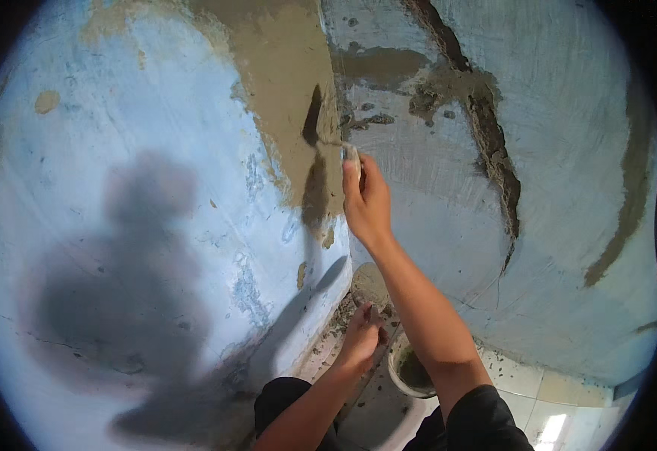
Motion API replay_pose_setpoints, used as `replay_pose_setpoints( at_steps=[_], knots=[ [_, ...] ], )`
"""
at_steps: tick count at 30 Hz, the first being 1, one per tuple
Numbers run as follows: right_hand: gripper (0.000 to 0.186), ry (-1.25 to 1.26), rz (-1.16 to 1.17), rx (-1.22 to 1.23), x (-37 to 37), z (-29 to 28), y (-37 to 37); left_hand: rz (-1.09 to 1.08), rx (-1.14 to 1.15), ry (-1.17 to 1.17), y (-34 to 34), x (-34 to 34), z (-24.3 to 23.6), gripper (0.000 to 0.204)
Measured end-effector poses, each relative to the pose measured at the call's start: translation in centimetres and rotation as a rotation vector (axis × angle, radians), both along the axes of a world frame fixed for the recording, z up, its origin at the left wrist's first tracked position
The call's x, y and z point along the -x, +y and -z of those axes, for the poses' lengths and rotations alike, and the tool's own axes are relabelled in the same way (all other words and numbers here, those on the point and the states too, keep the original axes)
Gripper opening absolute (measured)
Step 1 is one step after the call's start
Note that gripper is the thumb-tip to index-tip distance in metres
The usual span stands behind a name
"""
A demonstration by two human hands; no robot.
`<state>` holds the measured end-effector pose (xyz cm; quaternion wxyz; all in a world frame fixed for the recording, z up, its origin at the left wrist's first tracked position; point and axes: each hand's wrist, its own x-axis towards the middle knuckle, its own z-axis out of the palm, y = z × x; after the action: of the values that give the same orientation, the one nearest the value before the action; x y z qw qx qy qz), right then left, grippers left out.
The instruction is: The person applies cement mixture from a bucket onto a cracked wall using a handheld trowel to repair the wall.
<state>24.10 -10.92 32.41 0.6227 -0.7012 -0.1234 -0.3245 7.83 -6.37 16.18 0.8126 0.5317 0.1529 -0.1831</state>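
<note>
My right hand [368,199] is raised to the corner where two walls meet, its fingers closed around the handle of a small trowel [312,116]. The trowel's dark blade lies against the strip of brown-grey mortar [279,68] on the left wall, beside the corner. Lower down, near the foot of the corner, my left hand [361,338] is closed, fingers curled in. A small dark bit shows at its fingertips, too unclear to name. Between my forearms a round pale bucket [394,376] on the floor holds dark wet material.
On the right wall [426,203] a deep, jagged crack [494,143] runs downward, with mortar smears around it. A curved mortar band [629,203] lies farther right. Crumbs of debris [343,316] cover the tiled floor [520,376] by the corner. My shadow falls across the blue left wall.
</note>
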Motion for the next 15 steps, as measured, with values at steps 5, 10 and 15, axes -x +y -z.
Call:
replay_pose_setpoints(
  at_steps=[5,10,15],
  knots=[
    [0.031,-0.069,-0.064,0.022,0.5,-2.2,1.9,0.02,0.023,0.028,1.2,-0.5,0.6,0.055],
    [0.035,-0.06,-0.127,0.228,2.4,3.0,3.1,0.015,0.063,0.017,1.5,-0.2,0.5,0.052],
    [0.033,0.054,-0.108,0.344,3.9,10.0,-0.6,-0.061,0.05,0.054,0.6,-0.2,0.7,0.045]
  ],
)
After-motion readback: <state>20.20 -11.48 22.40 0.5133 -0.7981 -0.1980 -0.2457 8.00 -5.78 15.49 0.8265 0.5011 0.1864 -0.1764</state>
